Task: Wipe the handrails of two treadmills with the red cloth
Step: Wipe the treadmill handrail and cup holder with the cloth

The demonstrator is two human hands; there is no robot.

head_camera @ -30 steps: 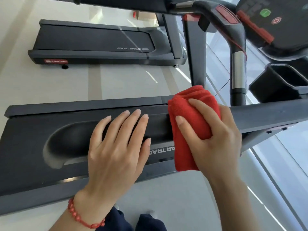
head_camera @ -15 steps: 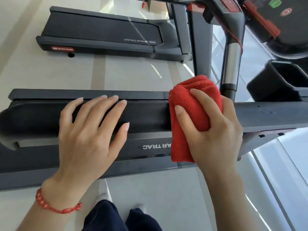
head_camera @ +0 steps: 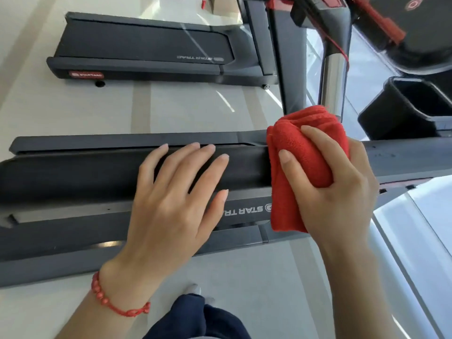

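A black padded handrail point(head_camera: 80, 172) of the near treadmill runs left to right across the middle of the view. My right hand point(head_camera: 342, 192) grips the folded red cloth point(head_camera: 300, 152) and holds it wrapped over the handrail at its right part. My left hand point(head_camera: 171, 204) lies flat on top of the rail just left of the cloth, fingers straight and spread. A second treadmill point(head_camera: 146, 47) stands on the floor beyond, its belt deck in plain sight.
The near treadmill's console point(head_camera: 420, 25) with a red safety clip and cord is at the top right, above a chrome upright grip point(head_camera: 332, 81) and a black cup holder point(head_camera: 411, 108). My feet and dark trousers point(head_camera: 203, 316) show below. A glass wall runs at right.
My left hand has slid along the rail toward the cloth, closing the gap. The right hand keeps its grip on the cloth at the same place on the rail. The view shifted slightly.
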